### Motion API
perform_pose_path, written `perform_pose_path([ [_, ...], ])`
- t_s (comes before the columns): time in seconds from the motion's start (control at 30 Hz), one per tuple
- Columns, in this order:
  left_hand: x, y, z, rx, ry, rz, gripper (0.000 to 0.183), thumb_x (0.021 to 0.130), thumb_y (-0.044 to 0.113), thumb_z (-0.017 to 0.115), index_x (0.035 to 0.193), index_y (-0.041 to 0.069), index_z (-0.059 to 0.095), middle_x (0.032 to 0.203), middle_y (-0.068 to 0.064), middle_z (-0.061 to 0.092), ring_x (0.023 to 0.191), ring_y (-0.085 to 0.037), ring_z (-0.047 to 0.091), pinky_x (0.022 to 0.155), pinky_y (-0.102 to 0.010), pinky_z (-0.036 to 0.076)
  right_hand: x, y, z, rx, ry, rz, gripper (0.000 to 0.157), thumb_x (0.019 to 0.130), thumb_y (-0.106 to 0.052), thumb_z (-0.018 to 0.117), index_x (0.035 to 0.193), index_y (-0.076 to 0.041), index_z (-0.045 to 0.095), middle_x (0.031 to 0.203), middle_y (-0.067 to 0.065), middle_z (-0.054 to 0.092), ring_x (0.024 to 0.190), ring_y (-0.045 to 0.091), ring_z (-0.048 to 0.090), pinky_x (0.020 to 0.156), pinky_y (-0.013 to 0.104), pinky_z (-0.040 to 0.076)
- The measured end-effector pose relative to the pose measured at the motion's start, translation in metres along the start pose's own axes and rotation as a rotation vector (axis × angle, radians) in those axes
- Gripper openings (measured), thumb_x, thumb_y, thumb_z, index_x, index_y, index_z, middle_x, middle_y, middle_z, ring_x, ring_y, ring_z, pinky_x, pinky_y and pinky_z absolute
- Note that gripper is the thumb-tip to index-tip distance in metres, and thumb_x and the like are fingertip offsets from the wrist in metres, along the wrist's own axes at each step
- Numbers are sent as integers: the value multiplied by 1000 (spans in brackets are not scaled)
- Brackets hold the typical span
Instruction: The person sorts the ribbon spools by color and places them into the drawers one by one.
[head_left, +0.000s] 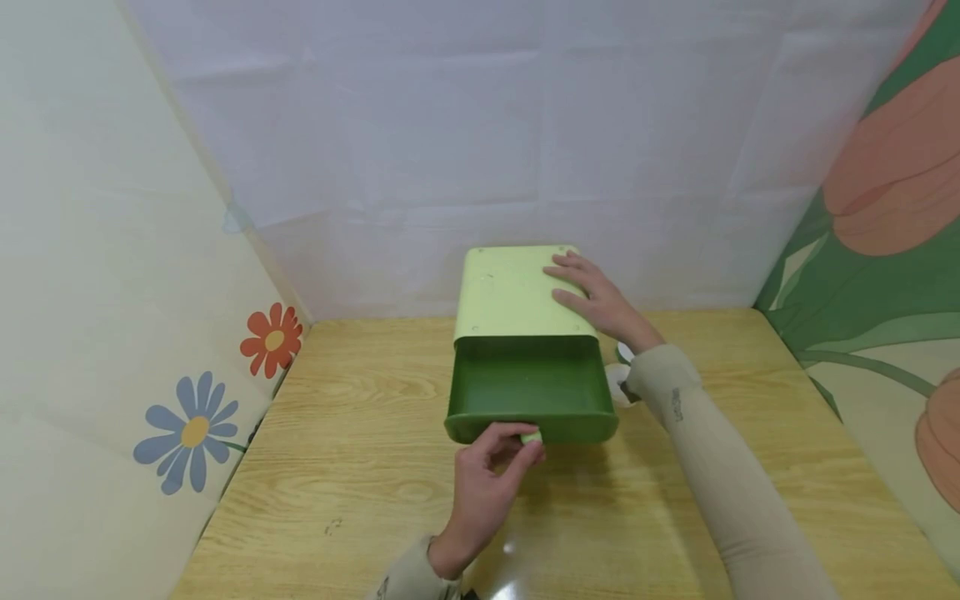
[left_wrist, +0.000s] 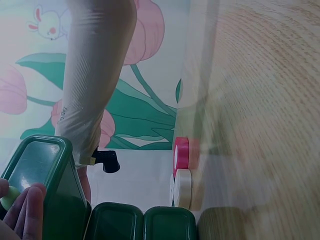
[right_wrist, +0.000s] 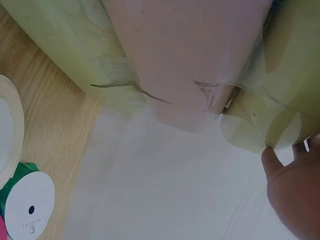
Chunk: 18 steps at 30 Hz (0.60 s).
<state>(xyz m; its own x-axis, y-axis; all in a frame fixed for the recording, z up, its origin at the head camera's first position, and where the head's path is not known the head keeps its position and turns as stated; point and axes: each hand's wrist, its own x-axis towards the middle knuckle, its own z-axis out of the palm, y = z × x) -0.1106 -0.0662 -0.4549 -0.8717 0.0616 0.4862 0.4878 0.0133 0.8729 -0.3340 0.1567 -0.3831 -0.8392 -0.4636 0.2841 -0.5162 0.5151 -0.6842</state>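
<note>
A small drawer unit with a light green top (head_left: 510, 292) stands against the back wall. Its dark green top drawer (head_left: 532, 383) is pulled out, its inside floor showing. My left hand (head_left: 483, 483) pinches the light green knob (head_left: 532, 437) on the drawer front between thumb and fingers. On the right part of the unit's top rests my right hand (head_left: 596, 296), fingers spread. Two more dark green drawer fronts (left_wrist: 115, 220) show pushed in, in the left wrist view. From the right wrist, the unit's side has a pink panel (right_wrist: 190, 60) between light green ones, with right fingers (right_wrist: 272, 162) at one edge.
Ribbon spools stand beside the unit on its right: a pink one (left_wrist: 181, 152), a white one (left_wrist: 183, 189) and a green one with a white label (right_wrist: 30, 206). Wood-grain tabletop (head_left: 360, 467) extends around the unit, with a white sheet (head_left: 450, 150) behind and flower-printed walls either side.
</note>
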Motion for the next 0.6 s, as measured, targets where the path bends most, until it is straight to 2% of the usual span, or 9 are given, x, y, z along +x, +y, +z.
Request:
perform_pose_path([
  [0.13, -1, 0, 0, -3, -8, 36, 16, 95, 3, 73, 111, 0, 70, 89, -23, 76, 77, -24, 77, 72, -36, 66, 0, -1, -1, -2, -3, -1, 53, 108, -46, 50, 156, -24, 46, 171, -3, 25, 162, 19, 5, 129, 64, 8],
  [0.27, -3, 2, 0, 4, -12, 44, 17, 95, 5, 73, 111, 1, 70, 89, -21, 77, 77, -20, 77, 71, -36, 66, 0, -1, -1, -5, -1, -6, 53, 109, -45, 51, 156, -22, 46, 171, -1, 26, 162, 20, 5, 129, 63, 8],
  [0.6, -3, 2, -1, -1, -20, 81, 17, 95, 2, 72, 112, 1, 70, 88, -17, 78, 75, -24, 77, 68, -36, 66, 1, 1, -1, -4, 5, 6, 52, 109, -45, 50, 156, -24, 47, 171, -3, 27, 162, 18, 5, 130, 62, 8],
])
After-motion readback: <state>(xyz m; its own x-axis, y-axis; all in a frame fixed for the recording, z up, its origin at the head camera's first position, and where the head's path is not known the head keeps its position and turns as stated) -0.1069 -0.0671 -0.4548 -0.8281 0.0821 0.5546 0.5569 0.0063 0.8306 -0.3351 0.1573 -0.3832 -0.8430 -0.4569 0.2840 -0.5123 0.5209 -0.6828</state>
